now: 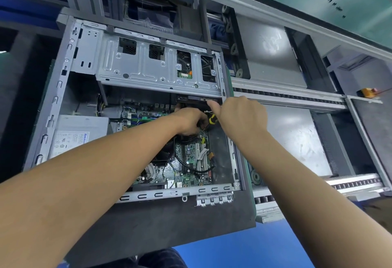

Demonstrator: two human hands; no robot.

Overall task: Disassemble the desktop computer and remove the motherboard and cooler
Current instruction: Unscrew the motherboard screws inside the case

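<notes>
Forearms reach from the lower frame into the open case (55,100). At centre, the right hand (239,115) curls around a yellow-and-black tool handle (212,118). The left hand (188,121) curls beside it, its grasp hidden. Below them the motherboard (194,158) lies in the case, the cooler (166,153) partly under the left arm.

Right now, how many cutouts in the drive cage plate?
4 cutouts, in a row across the drive cage: two small meshed ones at left, two taller ones at right. None looks hidden.

Bare forearms (106,172) lead to the bare left hand (188,121) and right hand (239,115); dark clothing (161,258) below.
</notes>
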